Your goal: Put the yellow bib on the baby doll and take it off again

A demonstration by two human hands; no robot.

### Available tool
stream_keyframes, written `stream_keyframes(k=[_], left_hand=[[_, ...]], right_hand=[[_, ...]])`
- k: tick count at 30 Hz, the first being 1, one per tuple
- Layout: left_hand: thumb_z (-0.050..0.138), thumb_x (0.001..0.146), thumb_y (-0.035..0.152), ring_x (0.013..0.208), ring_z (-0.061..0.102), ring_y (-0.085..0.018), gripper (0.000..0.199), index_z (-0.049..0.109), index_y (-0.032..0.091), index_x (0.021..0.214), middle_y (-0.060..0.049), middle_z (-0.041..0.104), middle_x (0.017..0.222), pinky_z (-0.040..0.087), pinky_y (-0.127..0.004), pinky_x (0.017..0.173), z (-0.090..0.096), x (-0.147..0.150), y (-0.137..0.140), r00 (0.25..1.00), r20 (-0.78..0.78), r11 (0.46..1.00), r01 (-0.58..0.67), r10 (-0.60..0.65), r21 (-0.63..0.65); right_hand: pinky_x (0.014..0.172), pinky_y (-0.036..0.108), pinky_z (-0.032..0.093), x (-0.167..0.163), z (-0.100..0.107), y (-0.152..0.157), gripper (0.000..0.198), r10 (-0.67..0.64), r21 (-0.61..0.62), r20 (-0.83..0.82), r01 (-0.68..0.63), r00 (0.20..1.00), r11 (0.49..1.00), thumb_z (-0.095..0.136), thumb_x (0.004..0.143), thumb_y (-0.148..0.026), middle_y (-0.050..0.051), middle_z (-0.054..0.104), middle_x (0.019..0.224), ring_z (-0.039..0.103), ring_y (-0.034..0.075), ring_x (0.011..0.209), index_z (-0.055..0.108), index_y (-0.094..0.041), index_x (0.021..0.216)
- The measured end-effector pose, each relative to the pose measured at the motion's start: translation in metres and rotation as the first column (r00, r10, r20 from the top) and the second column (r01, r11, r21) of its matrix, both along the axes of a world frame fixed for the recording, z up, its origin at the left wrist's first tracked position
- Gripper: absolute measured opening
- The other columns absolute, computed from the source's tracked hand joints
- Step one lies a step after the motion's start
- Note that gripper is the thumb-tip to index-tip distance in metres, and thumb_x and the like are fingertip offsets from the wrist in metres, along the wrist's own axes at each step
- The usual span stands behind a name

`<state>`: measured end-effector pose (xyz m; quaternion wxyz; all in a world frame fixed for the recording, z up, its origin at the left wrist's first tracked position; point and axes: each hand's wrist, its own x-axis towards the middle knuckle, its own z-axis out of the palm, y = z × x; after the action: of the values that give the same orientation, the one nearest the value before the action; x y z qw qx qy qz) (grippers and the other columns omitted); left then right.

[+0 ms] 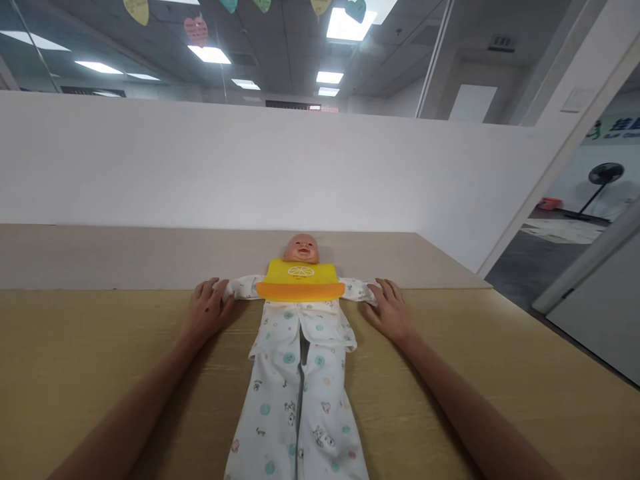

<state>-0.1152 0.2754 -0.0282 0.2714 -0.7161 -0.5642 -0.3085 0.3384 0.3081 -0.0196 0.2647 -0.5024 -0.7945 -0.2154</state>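
A baby doll lies on its back on the table, head at the far side. It wears a white patterned top and matching trousers. Over its chest is a yellow bib with a white citrus-slice print and an orange catch pocket along the lower edge. The doll's arms are stretched out sideways. My left hand has the end of one sleeve between thumb and fingers. At the opposite side, my right hand does likewise with the other sleeve. The doll's hands are not visible.
The wooden table meets a paler board at the back, against a white wall. Glass with paper hearts rises above. Beyond a doorway at right stands a black fan.
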Motion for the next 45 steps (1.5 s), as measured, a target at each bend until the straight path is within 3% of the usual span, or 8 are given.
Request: stream_keyframes(k=[7, 12, 15, 22, 25, 31, 35, 45], left_hand=[[0.044, 0.079, 0.020, 0.111, 0.048, -0.030, 0.033, 0.056, 0.014, 0.109, -0.017, 0.058, 0.111, 0.039, -0.050, 0.096, -0.004, 0.024, -0.030, 0.988, 0.028, 0.987, 0.153, -0.152, -0.053], [0.043, 0.079, 0.023, 0.102, 0.056, -0.027, 0.024, 0.060, 0.018, 0.096, -0.011, 0.065, 0.101, 0.040, -0.047, 0.095, 0.010, 0.041, -0.024, 0.923, 0.372, 0.989, 0.135, -0.103, -0.062], [0.042, 0.079, 0.027, 0.100, 0.058, -0.026, 0.027, 0.061, 0.018, 0.097, -0.011, 0.065, 0.102, 0.044, -0.043, 0.091, 0.038, 0.052, -0.002, 0.845, 0.535, 0.990, 0.089, -0.017, -0.109], [0.062, 0.065, 0.030, 0.084, 0.061, -0.019, 0.026, 0.064, 0.017, 0.088, -0.007, 0.065, 0.095, 0.048, -0.032, 0.078, 0.093, 0.071, 0.083, 0.268, 0.923, 0.849, 0.381, 0.276, -0.365], [0.065, 0.066, 0.033, 0.075, 0.061, -0.017, 0.034, 0.060, 0.014, 0.095, -0.010, 0.063, 0.087, 0.049, -0.030, 0.072, 0.087, 0.080, 0.106, 0.173, 0.916, 0.805, 0.437, 0.362, -0.401], [0.049, 0.081, 0.041, 0.060, 0.062, -0.020, 0.039, 0.052, 0.013, 0.108, -0.008, 0.062, 0.074, 0.052, -0.032, 0.060, 0.069, 0.098, 0.128, 0.043, 0.877, 0.667, 0.631, 0.479, -0.395], [0.043, 0.083, 0.045, 0.060, 0.064, -0.023, 0.044, 0.054, 0.012, 0.110, -0.009, 0.065, 0.076, 0.053, -0.037, 0.061, 0.064, 0.104, 0.144, -0.060, 0.865, 0.564, 0.780, 0.498, -0.270], [0.049, 0.081, 0.044, 0.062, 0.067, -0.026, 0.047, 0.055, 0.013, 0.117, -0.010, 0.071, 0.079, 0.054, -0.038, 0.060, 0.047, 0.098, 0.160, -0.186, 0.850, 0.532, 0.838, 0.492, -0.125]], right_hand=[[0.104, 0.045, 0.035, -0.027, 0.004, -0.045, 0.041, 0.136, -0.097, -0.057, -0.142, 0.989, 0.985, 0.047, 0.082, -0.026, 0.016, 0.052, 0.125, 0.042, 0.029, 0.122, 0.054, -0.012, 0.120], [0.100, 0.044, 0.040, -0.034, 0.008, -0.041, 0.040, 0.148, -0.184, -0.302, -0.210, 0.942, 0.960, 0.044, 0.078, -0.020, 0.014, 0.058, 0.120, 0.051, 0.026, 0.115, 0.055, -0.013, 0.117], [0.096, 0.043, 0.044, -0.042, 0.015, -0.019, 0.036, 0.026, -0.260, -0.568, -0.210, 0.823, 0.942, 0.042, 0.079, -0.023, 0.012, 0.063, 0.113, 0.058, 0.024, 0.105, 0.057, -0.017, 0.111], [0.091, 0.033, 0.045, -0.074, 0.039, 0.060, 0.040, -0.270, -0.434, -0.877, -0.415, 0.398, 0.800, 0.056, 0.073, -0.030, 0.009, 0.064, 0.111, 0.058, 0.020, 0.104, 0.057, -0.018, 0.112], [0.076, 0.031, 0.049, -0.090, 0.043, 0.086, 0.032, -0.402, -0.453, -0.889, -0.564, 0.221, 0.691, 0.058, 0.073, -0.032, 0.006, 0.066, 0.088, 0.061, 0.018, 0.085, 0.059, -0.017, 0.101], [0.061, 0.030, 0.049, -0.118, 0.043, 0.120, 0.026, -0.636, -0.439, -0.769, -0.774, 0.062, 0.456, 0.050, 0.081, -0.034, 0.001, 0.056, 0.063, 0.057, 0.016, 0.059, 0.052, -0.016, 0.100], [0.060, 0.032, 0.049, -0.125, 0.039, 0.137, 0.035, -0.711, -0.391, -0.701, -0.867, 0.062, 0.310, 0.048, 0.082, -0.041, 0.001, 0.058, 0.068, 0.056, 0.016, 0.056, 0.050, -0.015, 0.105], [0.070, 0.031, 0.050, -0.133, 0.045, 0.127, 0.031, -0.700, -0.266, -0.713, -0.908, -0.039, 0.323, 0.042, 0.084, -0.036, 0.003, 0.066, 0.067, 0.063, 0.018, 0.065, 0.061, -0.015, 0.097]])
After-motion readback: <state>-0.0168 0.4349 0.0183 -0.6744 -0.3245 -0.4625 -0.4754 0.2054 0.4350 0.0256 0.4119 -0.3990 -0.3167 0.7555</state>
